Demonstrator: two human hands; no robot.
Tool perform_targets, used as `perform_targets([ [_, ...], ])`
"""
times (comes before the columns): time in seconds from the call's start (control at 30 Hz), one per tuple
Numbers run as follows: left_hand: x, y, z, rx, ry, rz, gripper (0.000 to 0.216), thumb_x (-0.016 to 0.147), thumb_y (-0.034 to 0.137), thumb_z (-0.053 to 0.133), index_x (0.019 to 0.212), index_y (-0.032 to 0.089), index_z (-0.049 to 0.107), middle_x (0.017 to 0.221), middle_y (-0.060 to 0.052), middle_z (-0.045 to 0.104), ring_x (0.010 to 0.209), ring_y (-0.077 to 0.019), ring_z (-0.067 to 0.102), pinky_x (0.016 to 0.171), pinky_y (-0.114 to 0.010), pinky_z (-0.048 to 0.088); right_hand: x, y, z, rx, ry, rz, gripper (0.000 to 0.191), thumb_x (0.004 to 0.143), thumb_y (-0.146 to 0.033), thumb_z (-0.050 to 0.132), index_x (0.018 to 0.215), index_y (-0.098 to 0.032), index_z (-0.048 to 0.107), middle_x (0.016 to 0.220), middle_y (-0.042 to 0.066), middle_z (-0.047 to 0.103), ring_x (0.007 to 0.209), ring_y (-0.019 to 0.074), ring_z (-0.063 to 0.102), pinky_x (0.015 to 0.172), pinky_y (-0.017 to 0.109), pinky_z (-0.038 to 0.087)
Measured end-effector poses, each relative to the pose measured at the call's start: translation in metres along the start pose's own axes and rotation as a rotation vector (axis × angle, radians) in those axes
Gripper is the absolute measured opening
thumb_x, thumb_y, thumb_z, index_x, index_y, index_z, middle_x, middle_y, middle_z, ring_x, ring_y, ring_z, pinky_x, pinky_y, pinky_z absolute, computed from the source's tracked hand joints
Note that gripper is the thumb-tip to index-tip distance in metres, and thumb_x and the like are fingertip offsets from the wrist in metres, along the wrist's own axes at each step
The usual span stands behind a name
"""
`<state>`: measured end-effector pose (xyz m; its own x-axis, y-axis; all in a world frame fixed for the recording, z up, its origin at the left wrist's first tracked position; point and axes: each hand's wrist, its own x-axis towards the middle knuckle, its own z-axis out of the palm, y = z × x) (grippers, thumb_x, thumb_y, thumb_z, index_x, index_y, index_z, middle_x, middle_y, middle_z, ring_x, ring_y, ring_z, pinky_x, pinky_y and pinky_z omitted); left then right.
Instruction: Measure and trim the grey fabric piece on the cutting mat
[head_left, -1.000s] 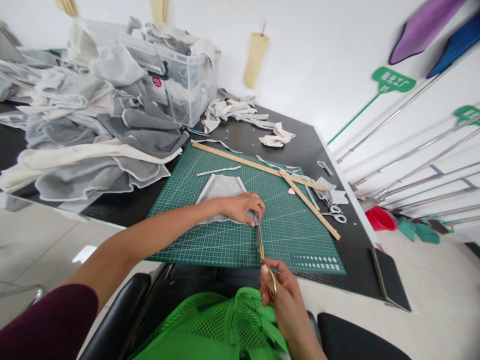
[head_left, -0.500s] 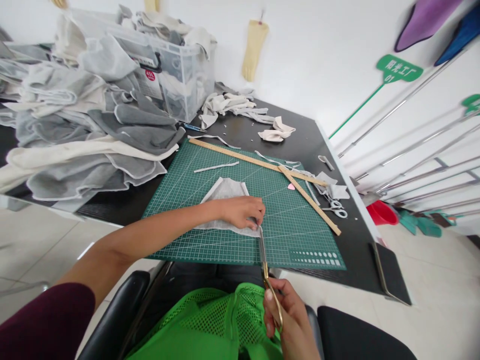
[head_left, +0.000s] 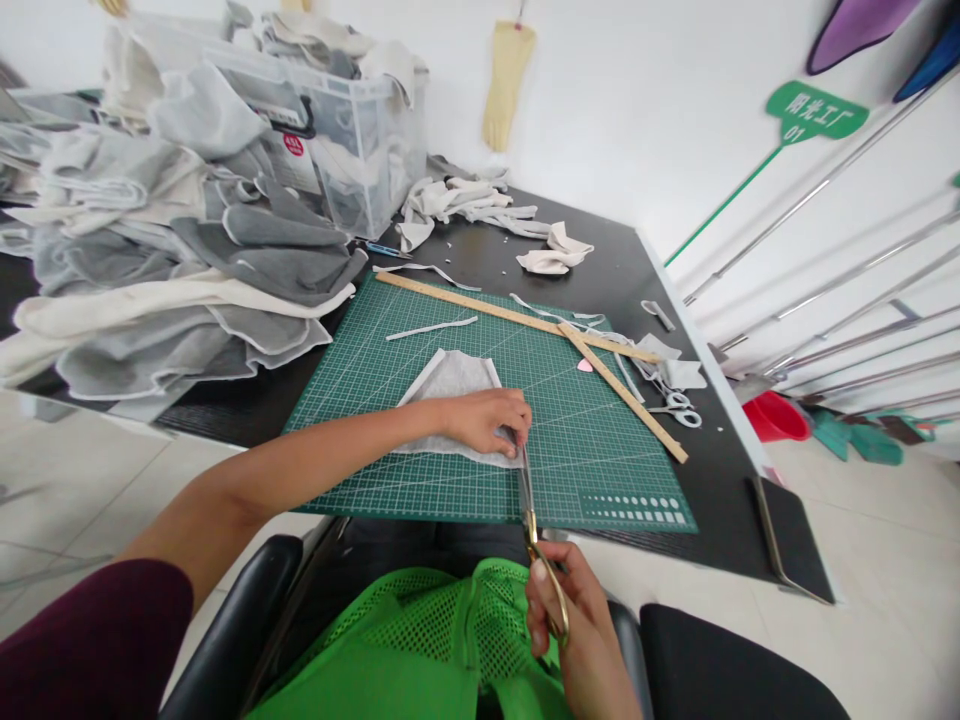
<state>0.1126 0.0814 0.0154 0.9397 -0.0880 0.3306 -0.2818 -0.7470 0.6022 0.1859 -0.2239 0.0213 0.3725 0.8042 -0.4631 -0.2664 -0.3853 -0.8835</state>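
A light grey piece of cloth (head_left: 459, 374) with pale edges lies flat on the green cutting mat (head_left: 435, 495). My left hand (head_left: 487, 420) is closed on the right edge of this cloth, with thumb and fingers pinched together. Just below the mat's front edge, my right hand (head_left: 574, 610) grips the gold handles of a pair of scissors (head_left: 530, 520). Their silver blades point away from me, and the tips meet the cloth's right edge right under my left fingers. The exact cut at the tips is hidden by those fingers.
Two wooden rulers (head_left: 480, 308) cross on the mat. White-handled scissors (head_left: 681, 408) lie among scraps at its right. Piled grey cloth (head_left: 187, 270) and a clear plastic bin (head_left: 360, 150) stand at the left. A phone-like black slab (head_left: 791, 540) sits at the table's right corner.
Both hands keep their grips on cloth and scissors, almost unmoved. The camera's view has shifted slightly, and the scissor blades look a little more apart near the cloth.
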Motion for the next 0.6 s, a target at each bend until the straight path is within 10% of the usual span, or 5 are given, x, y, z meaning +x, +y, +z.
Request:
perform_targets([
  [0.27,0.003,0.003,0.001,0.037,-0.009,-0.044,0.015,0.08,0.031,0.082,0.091,0.026,0.074,0.109,-0.001,0.067,0.103,-0.0209,0.053,0.095,-0.034,0.038,0.01,0.001,0.003,-0.05,-0.015,-0.028,0.056,0.09,-0.057,0.068,0.131,-0.022,0.052,0.055,-0.007,0.052,0.046,0.0119,0.046,0.047,0.024,0.036],
  [0.6,0.006,0.004,0.007,0.063,-0.036,-0.124,0.02,0.075,0.035,0.085,0.091,0.028,0.075,0.116,-0.001,0.062,0.109,-0.0234,0.048,0.096,-0.036,0.034,0.014,-0.01,0.007,-0.067,-0.002,-0.003,0.049,0.089,-0.058,0.069,0.118,-0.023,0.052,0.056,-0.007,0.057,0.045,0.0125,0.049,0.049,0.025,0.036],
])
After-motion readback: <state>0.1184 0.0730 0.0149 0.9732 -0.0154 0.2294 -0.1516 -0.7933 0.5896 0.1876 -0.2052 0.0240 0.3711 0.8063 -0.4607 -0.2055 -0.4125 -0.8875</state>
